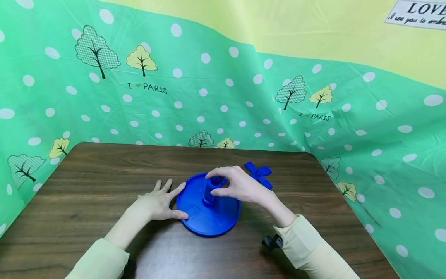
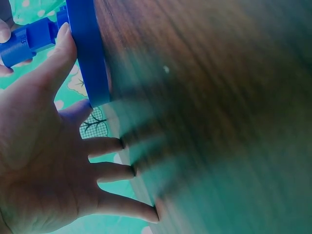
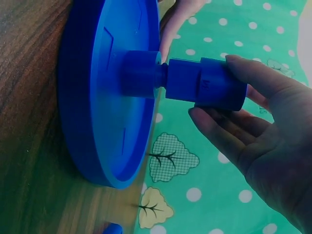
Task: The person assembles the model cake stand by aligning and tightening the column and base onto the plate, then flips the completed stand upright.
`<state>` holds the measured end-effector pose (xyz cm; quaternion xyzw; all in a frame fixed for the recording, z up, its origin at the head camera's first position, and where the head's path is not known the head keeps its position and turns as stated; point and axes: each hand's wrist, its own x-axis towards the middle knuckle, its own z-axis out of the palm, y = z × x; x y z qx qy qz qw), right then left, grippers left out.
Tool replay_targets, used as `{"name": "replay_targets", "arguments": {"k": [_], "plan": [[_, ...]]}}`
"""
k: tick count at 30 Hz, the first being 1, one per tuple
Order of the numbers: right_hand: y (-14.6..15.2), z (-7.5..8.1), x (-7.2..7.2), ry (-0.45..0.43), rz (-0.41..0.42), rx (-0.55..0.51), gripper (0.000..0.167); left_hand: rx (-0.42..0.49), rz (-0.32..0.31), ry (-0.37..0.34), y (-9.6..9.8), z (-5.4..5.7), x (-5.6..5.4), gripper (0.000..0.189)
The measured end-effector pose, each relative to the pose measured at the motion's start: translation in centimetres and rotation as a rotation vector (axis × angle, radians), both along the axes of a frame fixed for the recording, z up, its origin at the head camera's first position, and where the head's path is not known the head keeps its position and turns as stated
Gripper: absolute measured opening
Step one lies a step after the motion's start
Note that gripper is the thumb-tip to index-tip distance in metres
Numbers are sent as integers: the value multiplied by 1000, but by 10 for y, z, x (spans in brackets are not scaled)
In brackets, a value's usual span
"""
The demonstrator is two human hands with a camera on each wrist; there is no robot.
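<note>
A round blue plastic base (image 1: 223,217) with a raised rim lies flat on the table. My left hand (image 1: 158,203) touches its left edge with thumb and index finger, the fingers spread straight; the other fingertips rest on the tabletop. Above the middle of the base, my right hand (image 1: 238,184) pinches a blue cylindrical piece (image 3: 222,85) by its upper end, thumb on one side and fingers on the other. In the right wrist view, a narrow neck joins or meets this piece at the short blue post (image 3: 141,73) on the base; whether they are attached I cannot tell.
Behind the right hand lies a blue cross-shaped part (image 1: 258,174) with several flat arms. The brown wooden table (image 1: 115,174) ends at a green polka-dot cloth (image 1: 209,77) hanging behind and at both sides. A black device (image 1: 271,242) sits under the right sleeve.
</note>
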<state>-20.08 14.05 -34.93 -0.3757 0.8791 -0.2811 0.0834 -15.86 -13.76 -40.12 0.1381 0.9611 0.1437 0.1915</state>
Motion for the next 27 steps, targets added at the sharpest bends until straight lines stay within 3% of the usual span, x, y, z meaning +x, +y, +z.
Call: {"name": "replay_targets", "arguments": {"k": [12, 27], "plan": [[4, 1, 5, -24, 25, 45, 46, 6, 6, -6, 2, -2, 3, 105], [11, 1, 3, -86, -14, -22, 54, 7, -1, 6, 1, -3, 0, 106]]}}
